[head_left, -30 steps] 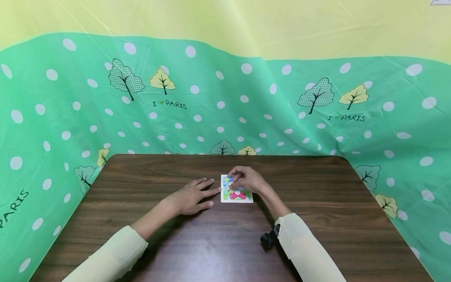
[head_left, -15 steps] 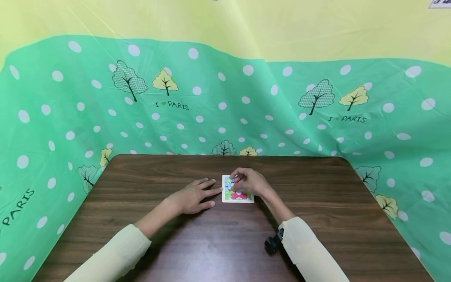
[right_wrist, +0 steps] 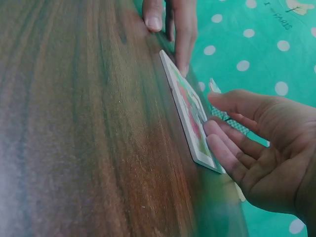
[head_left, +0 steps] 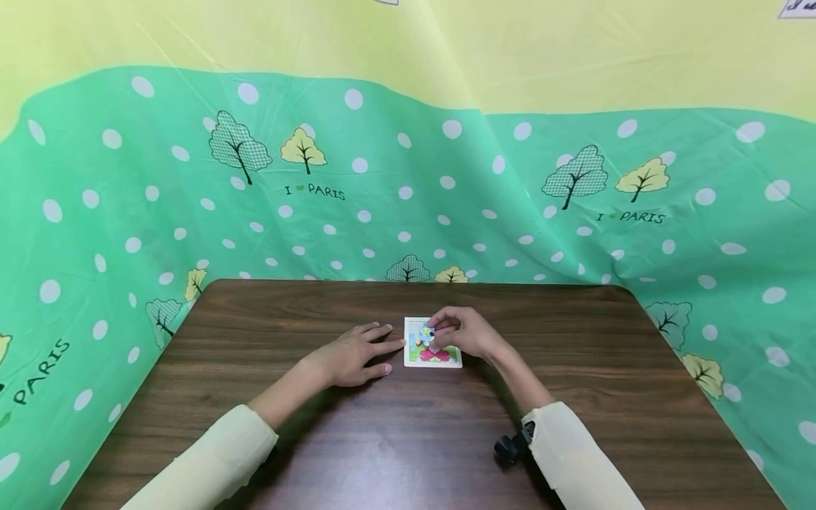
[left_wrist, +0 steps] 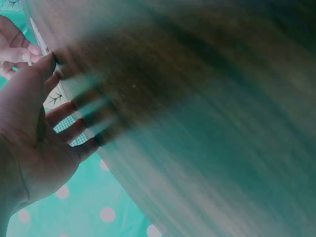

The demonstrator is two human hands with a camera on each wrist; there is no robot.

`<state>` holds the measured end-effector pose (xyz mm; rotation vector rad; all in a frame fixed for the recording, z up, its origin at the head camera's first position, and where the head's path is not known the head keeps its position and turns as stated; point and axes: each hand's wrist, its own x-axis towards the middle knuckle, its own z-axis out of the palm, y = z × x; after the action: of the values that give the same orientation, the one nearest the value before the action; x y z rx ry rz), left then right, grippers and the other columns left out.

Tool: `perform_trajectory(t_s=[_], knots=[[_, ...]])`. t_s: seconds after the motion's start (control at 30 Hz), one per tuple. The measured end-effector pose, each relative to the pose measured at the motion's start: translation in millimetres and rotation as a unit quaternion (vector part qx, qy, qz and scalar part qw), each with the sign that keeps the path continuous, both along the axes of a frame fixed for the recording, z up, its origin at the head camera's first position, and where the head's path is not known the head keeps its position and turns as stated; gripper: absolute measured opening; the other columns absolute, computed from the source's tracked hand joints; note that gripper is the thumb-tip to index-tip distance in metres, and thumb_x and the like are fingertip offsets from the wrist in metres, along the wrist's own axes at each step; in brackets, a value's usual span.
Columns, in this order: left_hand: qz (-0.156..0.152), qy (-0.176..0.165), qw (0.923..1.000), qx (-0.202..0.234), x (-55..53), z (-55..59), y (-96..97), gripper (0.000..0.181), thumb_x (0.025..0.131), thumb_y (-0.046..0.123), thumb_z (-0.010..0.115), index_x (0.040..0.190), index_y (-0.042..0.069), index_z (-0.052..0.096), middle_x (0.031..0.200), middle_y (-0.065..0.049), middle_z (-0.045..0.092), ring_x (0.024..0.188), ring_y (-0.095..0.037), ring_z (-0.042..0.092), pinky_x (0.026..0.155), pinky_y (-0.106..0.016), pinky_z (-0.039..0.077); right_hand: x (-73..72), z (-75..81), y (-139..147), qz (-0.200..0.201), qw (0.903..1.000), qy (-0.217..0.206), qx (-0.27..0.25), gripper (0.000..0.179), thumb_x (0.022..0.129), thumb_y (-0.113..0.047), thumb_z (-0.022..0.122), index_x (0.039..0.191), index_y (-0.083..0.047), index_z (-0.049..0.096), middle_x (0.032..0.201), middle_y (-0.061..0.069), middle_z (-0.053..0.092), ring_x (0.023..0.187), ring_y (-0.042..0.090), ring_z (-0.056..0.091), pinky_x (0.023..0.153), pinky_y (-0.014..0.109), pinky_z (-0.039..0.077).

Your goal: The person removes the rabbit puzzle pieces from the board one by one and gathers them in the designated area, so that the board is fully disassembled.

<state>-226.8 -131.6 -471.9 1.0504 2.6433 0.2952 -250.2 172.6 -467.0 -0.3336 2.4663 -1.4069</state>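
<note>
A small square picture puzzle in a white frame lies on the table, showing pink, green and blue print. My right hand is over its upper right part and pinches a small blue-and-yellow puzzle piece between thumb and fingertips. In the right wrist view, a thin edge of the piece shows at the thumb tip, above the puzzle. My left hand rests on the table with its fingers spread, the index fingertip right at the puzzle's left edge. Part of the picture is hidden under the right hand.
The brown wooden table reaches back to a green and yellow cloth with white dots and printed trees. A black strapped device sits at the right sleeve cuff.
My right hand has drawn slightly right and toward me, with the piece lifting from the puzzle and a pale patch showing at its upper left. The left hand stays at the edge.
</note>
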Motion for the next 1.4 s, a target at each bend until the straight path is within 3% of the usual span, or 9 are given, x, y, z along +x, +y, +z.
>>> perform_trajectory(t_s=[0.33,0.6,0.87,1.2,1.4], knots=[[0.004,-0.001,1.0000,-0.004,0.2,2.0,1.1,0.059,0.120,0.046,0.054,0.176,0.032,0.043,0.186,-0.013,0.034,0.174,-0.043,0.029,0.140,-0.066,0.028,6.4,-1.0,9,-0.015,0.9996,0.016,-0.019,0.034,0.091,-0.004,0.091,0.123,0.001,0.080,0.119,0.019,0.080,0.103,0.022,0.075,0.089,0.025,0.063],[0.005,-0.005,1.0000,0.001,0.1,2.4,0.9,0.059,0.120,0.046,0.053,0.176,0.031,0.043,0.186,-0.014,0.033,0.175,-0.044,0.027,0.140,-0.067,0.026,3.6,3.0,26,-0.016,0.9990,0.039,0.015,0.033,0.092,-0.006,0.091,0.123,0.002,0.082,0.114,0.019,0.081,0.101,0.024,0.074,0.077,0.025,0.061],[0.000,-0.005,1.0000,0.003,0.1,2.0,-0.1,0.060,0.120,0.045,0.053,0.177,0.029,0.042,0.186,-0.015,0.033,0.175,-0.044,0.026,0.140,-0.068,0.026,-4.0,-0.3,53,-0.036,0.9963,0.061,0.049,0.034,0.093,-0.008,0.090,0.125,0.001,0.082,0.117,0.020,0.081,0.103,0.024,0.074,0.084,0.025,0.059],[-0.004,-0.005,0.9999,0.008,0.0,3.4,-1.2,0.060,0.120,0.044,0.054,0.177,0.028,0.043,0.186,-0.016,0.032,0.174,-0.047,0.028,0.140,-0.068,0.026,-13.6,-4.6,86,-0.060,0.9947,0.061,0.057,0.036,0.093,-0.005,0.090,0.126,0.005,0.080,0.116,0.024,0.081,0.103,0.025,0.075,0.080,0.020,0.059],[-0.006,-0.006,0.9999,0.006,-0.3,3.5,-1.0,0.060,0.120,0.044,0.054,0.177,0.028,0.042,0.186,-0.017,0.032,0.174,-0.047,0.028,0.140,-0.068,0.026,-19.8,-4.5,101,-0.077,0.9905,0.058,0.098,0.036,0.092,-0.009,0.092,0.126,0.000,0.082,0.118,0.021,0.081,0.107,0.026,0.073,0.083,0.022,0.056]])
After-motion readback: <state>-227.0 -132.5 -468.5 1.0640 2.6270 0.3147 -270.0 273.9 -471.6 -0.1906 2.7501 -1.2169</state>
